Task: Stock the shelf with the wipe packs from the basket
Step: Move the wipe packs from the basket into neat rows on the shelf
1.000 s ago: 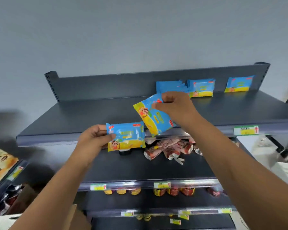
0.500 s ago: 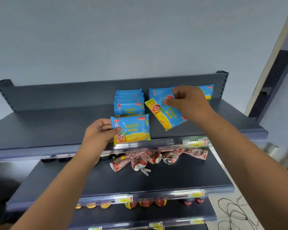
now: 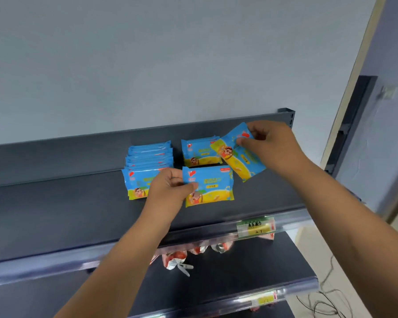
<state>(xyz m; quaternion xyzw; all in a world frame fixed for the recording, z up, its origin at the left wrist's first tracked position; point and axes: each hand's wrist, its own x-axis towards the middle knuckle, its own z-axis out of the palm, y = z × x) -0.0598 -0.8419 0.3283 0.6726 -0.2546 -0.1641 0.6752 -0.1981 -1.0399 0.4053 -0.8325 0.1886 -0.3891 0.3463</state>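
My left hand (image 3: 170, 189) pinches the left edge of a blue and yellow wipe pack (image 3: 210, 188), held upright over the dark top shelf (image 3: 67, 214). Farther right my right hand (image 3: 270, 145) grips a second wipe pack (image 3: 246, 161) by its top corner; that pack hangs tilted above the shelf. A row of several wipe packs (image 3: 145, 167) stands at the back left of my hands. Another standing pack (image 3: 199, 152) is behind the one in my left hand. The basket is out of view.
The shelf's back panel (image 3: 78, 148) rises behind the packs. A price tag (image 3: 255, 227) sits on the shelf's front rail. The shelf below holds red and silver snack bags (image 3: 177, 260). A doorway (image 3: 363, 134) and loose cables (image 3: 324, 301) lie to the right.
My view has shifted right along the shelf and closer. Both hands have carried their packs farther back over the top shelf, toward the standing rows.
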